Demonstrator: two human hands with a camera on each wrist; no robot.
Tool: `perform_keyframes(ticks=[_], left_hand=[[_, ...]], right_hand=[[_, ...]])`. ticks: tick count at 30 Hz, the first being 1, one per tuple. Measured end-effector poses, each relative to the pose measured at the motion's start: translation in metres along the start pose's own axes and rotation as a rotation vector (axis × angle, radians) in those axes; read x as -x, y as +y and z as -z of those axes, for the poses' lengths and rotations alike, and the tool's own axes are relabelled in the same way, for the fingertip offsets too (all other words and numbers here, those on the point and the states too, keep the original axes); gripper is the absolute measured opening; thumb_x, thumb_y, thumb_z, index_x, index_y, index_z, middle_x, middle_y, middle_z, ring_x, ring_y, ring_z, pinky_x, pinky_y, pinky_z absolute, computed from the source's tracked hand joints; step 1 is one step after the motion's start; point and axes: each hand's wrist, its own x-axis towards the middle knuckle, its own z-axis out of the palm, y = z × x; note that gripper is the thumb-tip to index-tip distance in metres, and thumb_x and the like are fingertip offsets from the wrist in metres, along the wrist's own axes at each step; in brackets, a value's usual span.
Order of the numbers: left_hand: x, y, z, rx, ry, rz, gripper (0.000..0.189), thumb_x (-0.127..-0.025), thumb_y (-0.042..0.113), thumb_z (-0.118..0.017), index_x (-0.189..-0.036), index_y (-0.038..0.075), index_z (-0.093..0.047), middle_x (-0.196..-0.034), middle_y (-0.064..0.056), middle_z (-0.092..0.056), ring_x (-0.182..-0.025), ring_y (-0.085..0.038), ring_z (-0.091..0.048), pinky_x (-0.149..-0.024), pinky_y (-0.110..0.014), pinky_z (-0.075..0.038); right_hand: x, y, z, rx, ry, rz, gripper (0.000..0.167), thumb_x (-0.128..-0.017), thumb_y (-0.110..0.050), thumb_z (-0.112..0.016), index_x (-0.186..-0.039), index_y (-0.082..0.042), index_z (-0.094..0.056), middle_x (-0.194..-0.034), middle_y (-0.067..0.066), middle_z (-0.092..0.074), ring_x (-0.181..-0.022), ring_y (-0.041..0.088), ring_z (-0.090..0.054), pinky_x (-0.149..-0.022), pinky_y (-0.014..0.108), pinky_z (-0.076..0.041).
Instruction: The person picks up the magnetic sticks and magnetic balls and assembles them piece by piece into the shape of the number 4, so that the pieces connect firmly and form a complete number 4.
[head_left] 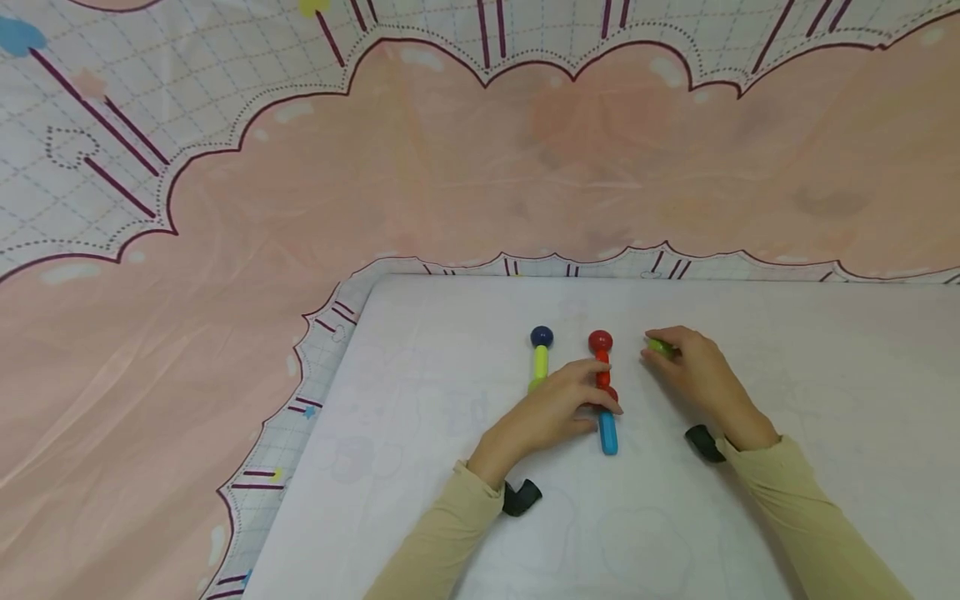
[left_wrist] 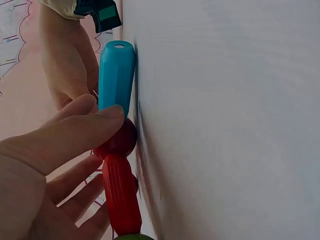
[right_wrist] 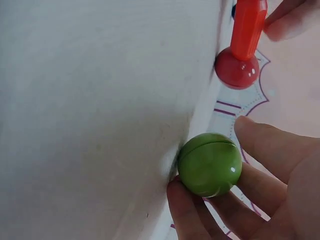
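Note:
In the head view my left hand point(head_left: 551, 408) lies over a straight chain of toy pieces, thumb and fingers about its middle red ball point(left_wrist: 120, 140). From that ball runs a blue rod point(head_left: 608, 433) towards me, and a red rod point(head_left: 602, 367) leads away to a far red ball point(head_left: 600, 341). My left thumb point(left_wrist: 95, 125) presses where blue rod and ball meet. On the right, my right hand point(head_left: 697, 371) holds a loose green ball point(right_wrist: 210, 164) low at the board, fingers curled round its underside. The left hand partly hides a yellow-green rod point(head_left: 541, 361) topped by a dark blue ball point(head_left: 542, 336).
The pieces lie on a white board point(head_left: 450, 333) whose far edge runs just beyond them. Past it spreads a peach and white patterned cloth point(head_left: 525, 167). Black wrist devices sit by the left sleeve point(head_left: 450, 525) and the right sleeve point(head_left: 810, 508).

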Motion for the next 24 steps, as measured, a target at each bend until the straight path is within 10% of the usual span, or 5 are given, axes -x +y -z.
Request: perform_keyframes(ticks=[24], left_hand=[[-0.009,0.005,-0.007,-0.075,-0.052,-0.016,0.018,-0.091,0.017,-0.074,-0.106,0.025,-0.077,-0.146,-0.003,-0.052,-0.147,-0.023,-0.03,-0.12,-0.036,-0.027]], right_hand=[[0.015,0.01,0.006,0.026,0.028,0.169,0.033,-0.093,-0.007,-0.068,-0.119,0.011,-0.062,-0.12,0.031,-0.06,-0.106,0.044,-0.056,-0.089,0.056,-0.048]])
